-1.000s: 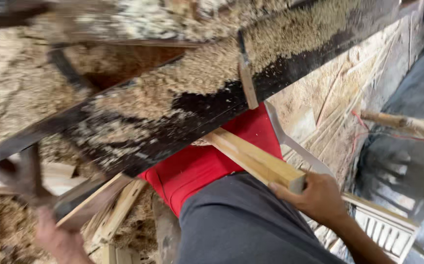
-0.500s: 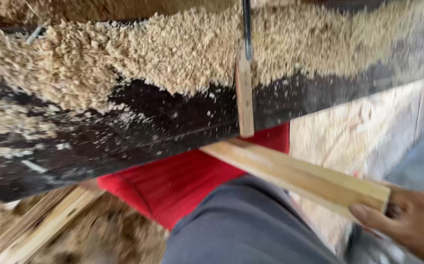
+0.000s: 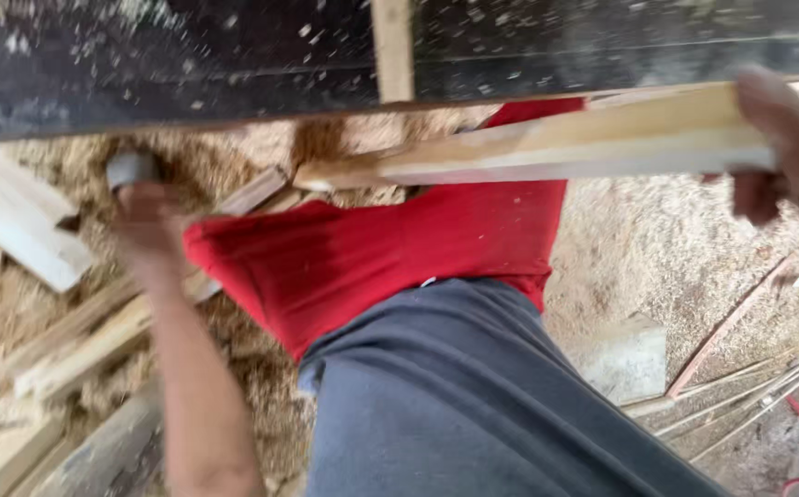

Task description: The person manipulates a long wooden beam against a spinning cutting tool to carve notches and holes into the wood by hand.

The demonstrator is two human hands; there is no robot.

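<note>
Since the earlier frame the right hand [image 3: 786,152] has risen to the upper right edge, blurred and partly cut off, fingers closed round the plank [image 3: 547,147], which lies under the dark bench [image 3: 188,83]. Left hand [image 3: 142,221] reaches down to scrap wood [image 3: 77,331]; its grip is unclear.
</note>
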